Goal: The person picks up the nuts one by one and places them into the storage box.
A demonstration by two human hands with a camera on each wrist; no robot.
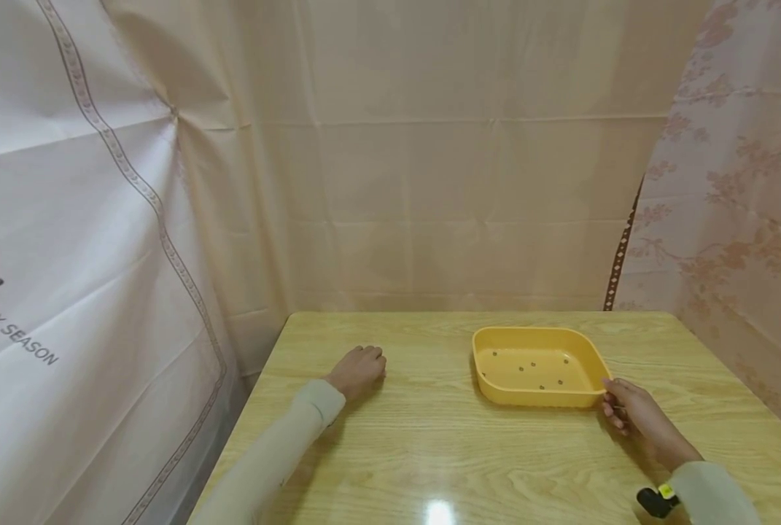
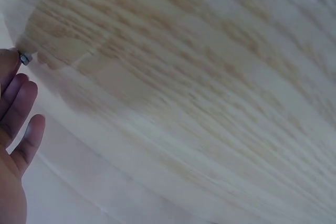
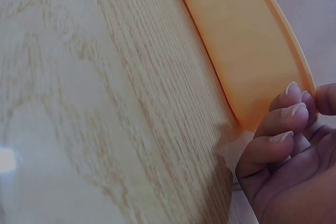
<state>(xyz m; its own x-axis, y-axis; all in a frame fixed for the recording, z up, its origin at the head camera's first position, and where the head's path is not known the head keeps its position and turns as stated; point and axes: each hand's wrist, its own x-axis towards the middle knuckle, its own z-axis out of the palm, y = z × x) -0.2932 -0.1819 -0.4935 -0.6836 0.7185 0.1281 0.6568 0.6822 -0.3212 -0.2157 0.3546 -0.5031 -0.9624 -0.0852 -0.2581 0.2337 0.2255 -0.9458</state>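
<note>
Over the left part of the table, my left hand (image 1: pixel 357 373) pinches a small metal nut (image 2: pixel 25 57) at its fingertips; in the head view the back of the hand hides it. The left wrist view has the remaining fingers loosely bent, close over the wood. My right hand (image 1: pixel 636 410) grips the near right corner of a yellow plastic tray (image 1: pixel 539 399), thumb at the rim and fingers curled against the outer wall. Several small nuts (image 1: pixel 533 364) lie scattered on the tray's floor.
The wood-grain table (image 1: pixel 390 452) ends at a beige curtain (image 1: pixel 456 182) behind, with a white printed cloth (image 1: pixel 88 306) on the left and a floral one (image 1: pixel 738 189) on the right. A small black object with a yellow part (image 1: pixel 655 502) sits by the right sleeve.
</note>
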